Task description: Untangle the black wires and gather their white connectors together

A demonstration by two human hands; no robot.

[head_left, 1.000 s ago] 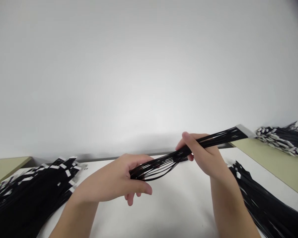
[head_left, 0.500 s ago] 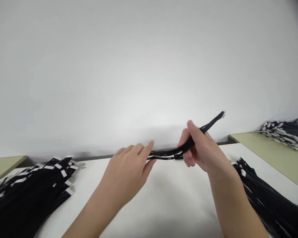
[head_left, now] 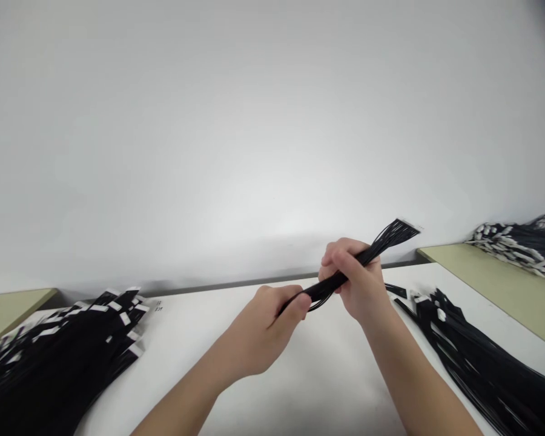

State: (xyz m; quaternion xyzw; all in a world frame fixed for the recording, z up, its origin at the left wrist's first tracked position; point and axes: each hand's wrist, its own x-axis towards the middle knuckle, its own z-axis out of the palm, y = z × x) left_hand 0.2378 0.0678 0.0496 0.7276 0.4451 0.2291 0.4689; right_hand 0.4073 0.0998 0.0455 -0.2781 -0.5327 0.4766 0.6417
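A wire harness (head_left: pixel 329 286), made of many thin black wires with a white connector at its upper right end, stretches slantwise between my hands above the table. My left hand (head_left: pixel 272 321) is closed round its lower left part, thumb on top. Further up, my right hand (head_left: pixel 356 275) grips the bundle, and the wires fan out flat past it toward the connector. A few wires sag in a loop between the two hands. Behind my right wrist, part of some black wiring with a dark tab (head_left: pixel 397 290) shows; whether it joins the held bundle is hidden.
A large pile of black harnesses with white connectors (head_left: pixel 72 351) lies at left on the white table (head_left: pixel 191 339). Another black pile (head_left: pixel 476 351) lies at right. More harnesses (head_left: pixel 518 245) rest on a greenish board (head_left: pixel 495 266) by the white wall (head_left: pixel 254 151).
My left hand has closed round the harness, its fingers having been more extended before. My right hand has turned, and the connector end now faces me with its wires spread flat.
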